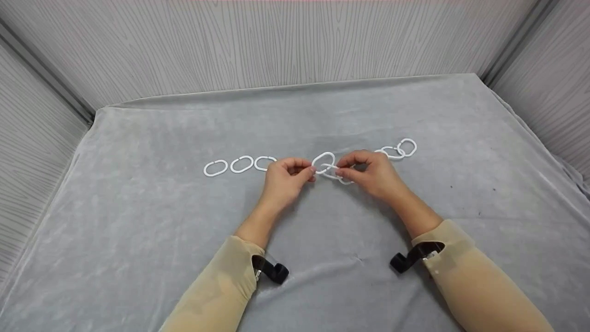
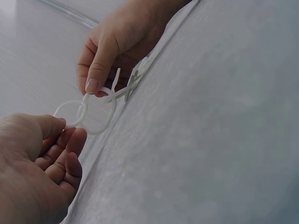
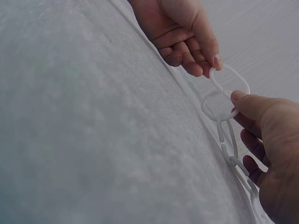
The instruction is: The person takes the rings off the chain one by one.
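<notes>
Left hand (image 1: 286,179), right hand (image 1: 374,174) pinch white links (image 1: 327,152), apparently interlocked.

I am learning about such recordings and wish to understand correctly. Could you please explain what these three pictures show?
There is no machine here, only a person's bare hands. A head camera takes the wide picture; small black cameras on the wrists take the others. The left hand pinches a white ring. The right hand pinches a second ring linked to it, from which a chain continues rightward. On the grey cloth, three more rings lie leftward.
</notes>
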The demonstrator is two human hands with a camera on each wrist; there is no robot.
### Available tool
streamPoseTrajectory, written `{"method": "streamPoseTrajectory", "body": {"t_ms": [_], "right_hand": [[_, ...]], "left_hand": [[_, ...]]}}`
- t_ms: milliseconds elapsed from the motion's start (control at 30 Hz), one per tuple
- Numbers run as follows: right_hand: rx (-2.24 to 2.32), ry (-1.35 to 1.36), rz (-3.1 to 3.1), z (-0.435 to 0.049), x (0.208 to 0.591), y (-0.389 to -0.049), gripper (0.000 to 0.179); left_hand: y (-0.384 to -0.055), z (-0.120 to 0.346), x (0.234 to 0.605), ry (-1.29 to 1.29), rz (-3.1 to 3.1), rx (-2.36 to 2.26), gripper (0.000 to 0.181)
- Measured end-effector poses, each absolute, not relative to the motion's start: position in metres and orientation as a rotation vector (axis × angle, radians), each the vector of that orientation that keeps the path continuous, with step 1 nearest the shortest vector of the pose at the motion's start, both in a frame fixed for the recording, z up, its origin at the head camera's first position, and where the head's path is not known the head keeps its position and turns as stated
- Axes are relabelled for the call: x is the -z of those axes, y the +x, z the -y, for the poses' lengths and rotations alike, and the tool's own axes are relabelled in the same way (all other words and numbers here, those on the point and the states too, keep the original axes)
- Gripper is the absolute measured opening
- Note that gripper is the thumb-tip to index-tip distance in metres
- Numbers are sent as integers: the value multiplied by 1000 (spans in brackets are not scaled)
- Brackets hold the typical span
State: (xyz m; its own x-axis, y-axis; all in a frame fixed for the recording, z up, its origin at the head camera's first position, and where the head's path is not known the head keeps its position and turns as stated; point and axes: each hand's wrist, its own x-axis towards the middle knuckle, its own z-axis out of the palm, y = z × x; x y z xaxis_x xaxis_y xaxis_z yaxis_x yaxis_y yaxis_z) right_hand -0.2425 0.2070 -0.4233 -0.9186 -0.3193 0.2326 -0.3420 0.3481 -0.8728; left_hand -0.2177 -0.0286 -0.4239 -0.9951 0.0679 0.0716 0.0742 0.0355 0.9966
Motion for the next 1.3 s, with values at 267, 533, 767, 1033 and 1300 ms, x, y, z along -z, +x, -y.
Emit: {"method": "streamPoseTrajectory", "body": {"t_ms": [267,533,767,1033,1300], "right_hand": [[-1647,658,2553,-207,423,-242,9],[-1658,666,2547,-206,423,-241,8],[-1700,671,2546,-207,423,-241,7],[-1687,681,2556,-208,423,-241,8],[-1671,685,2568,-208,423,-241,7]], "left_hand": [[-218,27,422,-189,2266,2184,7],[-218,27,423,-190,2286,2164,8],[-218,26,423,-195,2284,2168,9],[-217,26,423,-190,2273,2188,8],[-217,25,422,-193,2284,2182,8]]}}
